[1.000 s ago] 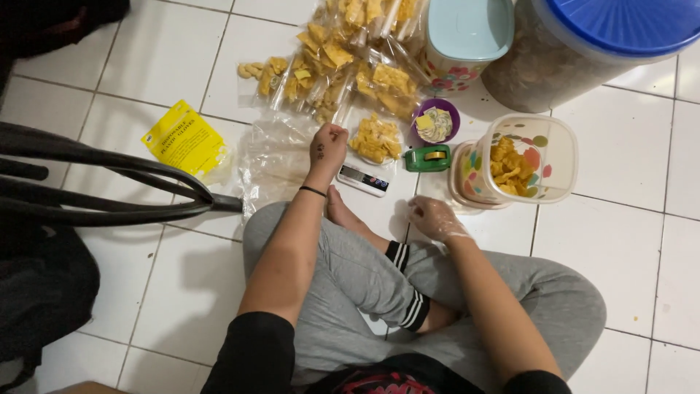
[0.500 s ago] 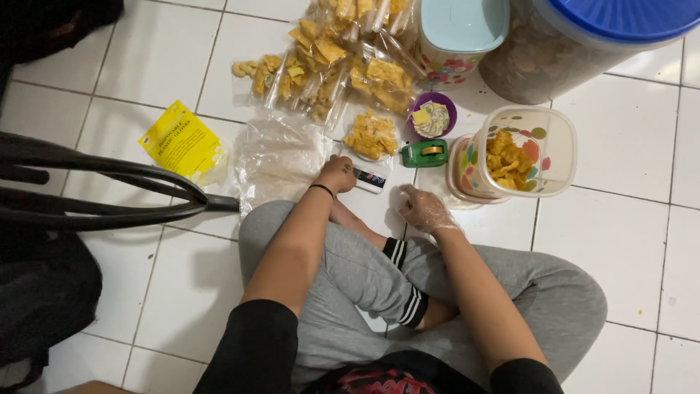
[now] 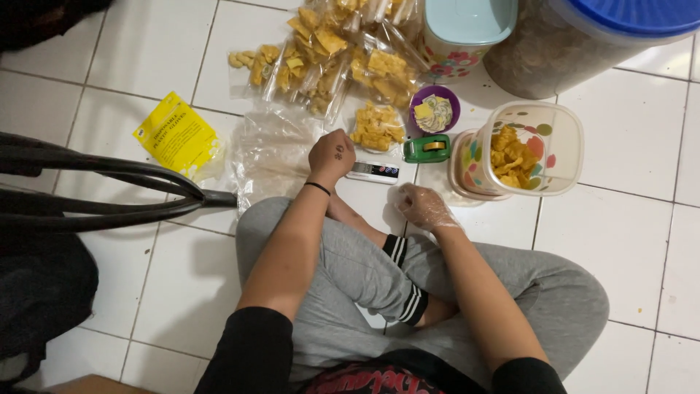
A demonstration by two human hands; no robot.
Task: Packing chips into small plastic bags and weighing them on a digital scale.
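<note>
— Curling loosely, the left hand [image 3: 332,155] rests its fist at the edge of the small digital scale [image 3: 373,172]; nothing shows pinched in it. What about the other?

— The right hand [image 3: 423,207], in a thin clear glove, hangs half-closed above the tiles just below that scale, holding nothing I can make out.

— How far along does it look?

— Several sealed packets of yellow chips [image 3: 343,58] lie heaped beyond the scale, so part seems done. The patterned tub [image 3: 536,146] is only partly emptied, and empty clear bags [image 3: 270,149] wait by the left hand, beside a green tape dispenser [image 3: 426,148].
</note>
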